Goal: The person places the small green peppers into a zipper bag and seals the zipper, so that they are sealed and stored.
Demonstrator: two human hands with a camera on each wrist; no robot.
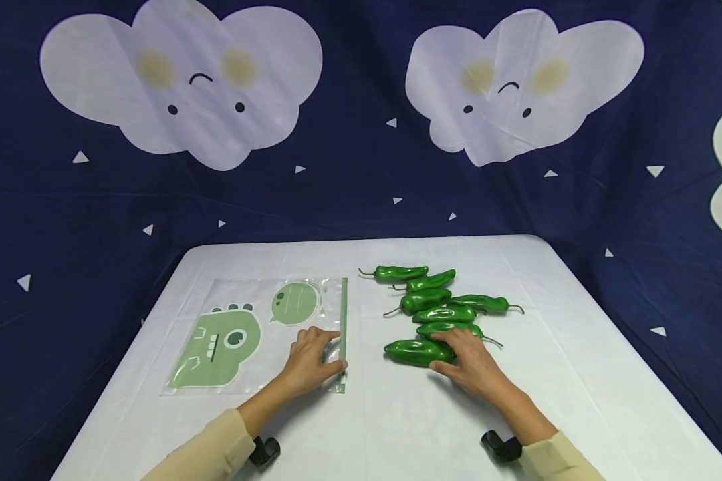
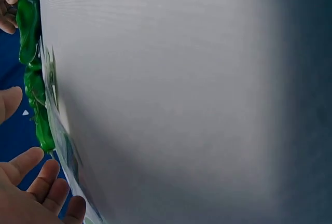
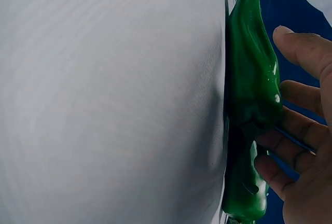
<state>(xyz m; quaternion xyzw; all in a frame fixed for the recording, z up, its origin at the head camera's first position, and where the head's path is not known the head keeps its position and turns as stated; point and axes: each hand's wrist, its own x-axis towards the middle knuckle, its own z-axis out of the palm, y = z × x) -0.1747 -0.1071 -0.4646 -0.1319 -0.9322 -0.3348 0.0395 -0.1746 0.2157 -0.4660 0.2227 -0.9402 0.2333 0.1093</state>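
A clear zip bag (image 1: 265,354) printed with a green dinosaur and speech bubble lies flat, its green zip edge (image 1: 344,300) on the right. My left hand (image 1: 309,361) hovers at that edge, thumb and fingers apart, holding nothing; the left wrist view shows the fingers (image 2: 41,185) loosely spread. Several green peppers (image 1: 444,314) lie in a rough column right of the bag. Over the stem end of the nearest pepper (image 1: 418,352) is my right hand (image 1: 472,364), thumb and fingers parted. In the right wrist view its fingers (image 3: 298,125) are beside this pepper (image 3: 251,63); contact is unclear.
A white cloth covers the table (image 1: 397,427). Behind it hangs a dark blue curtain (image 1: 361,147) with printed clouds and small triangles. Black wrist devices (image 1: 265,453) sit by both sleeves.
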